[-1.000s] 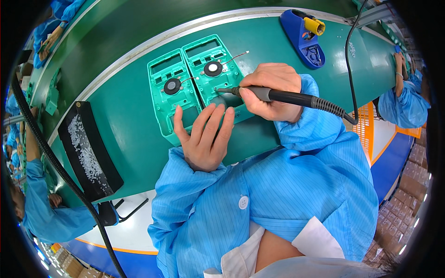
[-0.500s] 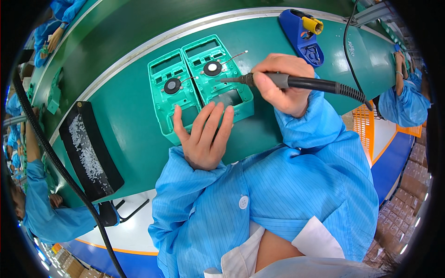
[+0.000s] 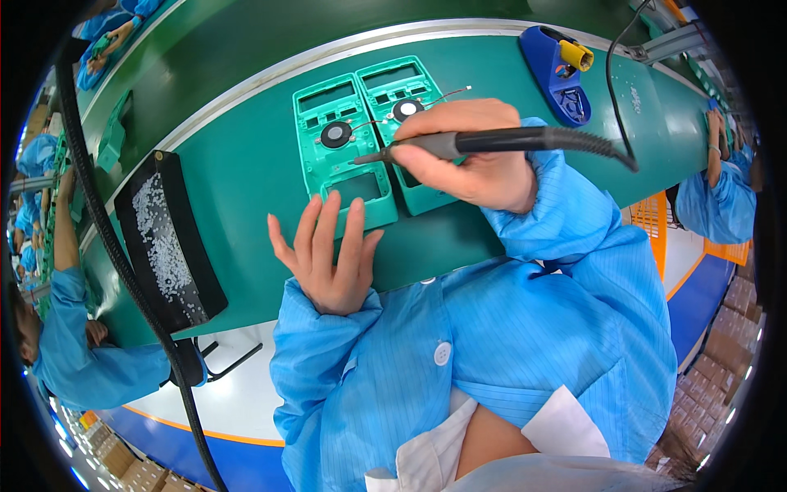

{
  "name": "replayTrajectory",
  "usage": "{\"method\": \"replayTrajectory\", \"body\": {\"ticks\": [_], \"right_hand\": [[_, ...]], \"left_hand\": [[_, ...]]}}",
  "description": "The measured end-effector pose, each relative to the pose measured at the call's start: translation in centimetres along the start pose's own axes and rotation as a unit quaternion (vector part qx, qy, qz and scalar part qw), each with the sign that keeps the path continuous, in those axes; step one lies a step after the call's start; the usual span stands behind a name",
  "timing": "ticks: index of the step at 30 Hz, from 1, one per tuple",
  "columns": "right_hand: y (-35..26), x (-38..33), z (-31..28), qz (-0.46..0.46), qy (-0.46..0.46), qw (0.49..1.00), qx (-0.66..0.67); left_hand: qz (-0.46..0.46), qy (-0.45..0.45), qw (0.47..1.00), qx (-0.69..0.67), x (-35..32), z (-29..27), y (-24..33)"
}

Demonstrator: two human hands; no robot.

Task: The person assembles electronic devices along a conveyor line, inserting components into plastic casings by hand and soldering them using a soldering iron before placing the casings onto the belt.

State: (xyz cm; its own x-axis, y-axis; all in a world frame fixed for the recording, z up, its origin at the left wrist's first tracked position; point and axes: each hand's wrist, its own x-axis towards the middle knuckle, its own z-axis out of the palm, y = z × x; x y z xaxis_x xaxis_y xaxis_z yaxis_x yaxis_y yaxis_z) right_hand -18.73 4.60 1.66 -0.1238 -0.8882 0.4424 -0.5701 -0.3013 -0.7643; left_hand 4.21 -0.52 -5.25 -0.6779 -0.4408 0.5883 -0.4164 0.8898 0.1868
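Note:
Two light-green plastic housings lie side by side on the bench, the left housing (image 3: 379, 216) and the right housing (image 3: 428, 202). A round black speaker (image 3: 335, 135) with thin wires sits in the left one. The right one holds a similar speaker (image 3: 407, 109) with a pale centre, partly hidden behind my hand. My right hand (image 3: 471, 156) grips a soldering iron (image 3: 502, 140), its tip over the left housing below the speaker. My left hand (image 3: 332, 266) is open, fingers spread, with fingertips at that housing's near edge; contact is hard to tell.
A black tray (image 3: 195, 246) of small white pellets lies at the left, near a thick braided cable (image 3: 123, 258). At the far right stands a blue iron stand (image 3: 548, 70) with a yellow part. Co-workers in blue sit at both sides. An orange crate (image 3: 652, 225) is beyond the bench edge.
The iron's tip has moved from the right housing to the left one. My left hand has drawn back toward me, off the housing openings. The whole view has shifted slightly.

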Motion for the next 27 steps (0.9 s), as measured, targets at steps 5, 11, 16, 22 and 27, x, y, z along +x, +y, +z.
{"method": "replayTrajectory", "body": {"ticks": [5, 11, 16, 22, 27], "right_hand": [[0.5, 0.5, 2.0, -0.029, -0.01, 0.999, -0.033], [0.7, 0.6, 2.5, 0.001, -0.03, 0.998, -0.053], [0.9, 0.5, 2.6, -0.006, -0.028, 0.997, -0.074], [1.0, 0.4, 2.6, 0.0, -0.034, 0.997, -0.073], [0.9, 0.5, 2.6, 0.004, -0.045, 0.996, -0.083]], "left_hand": [[-0.009, -0.007, 1.0, -0.01, 0.0, 0.4, -0.1], [-0.01, -0.008, 1.0, -0.021, 0.0, 0.4, -0.3], [-0.011, -0.007, 1.0, -0.023, 0.0, 0.4, -0.3], [-0.01, -0.009, 1.0, -0.021, 0.0, 0.4, -0.3], [-0.009, -0.01, 1.0, -0.018, 0.0, 0.5, -0.4]]}}
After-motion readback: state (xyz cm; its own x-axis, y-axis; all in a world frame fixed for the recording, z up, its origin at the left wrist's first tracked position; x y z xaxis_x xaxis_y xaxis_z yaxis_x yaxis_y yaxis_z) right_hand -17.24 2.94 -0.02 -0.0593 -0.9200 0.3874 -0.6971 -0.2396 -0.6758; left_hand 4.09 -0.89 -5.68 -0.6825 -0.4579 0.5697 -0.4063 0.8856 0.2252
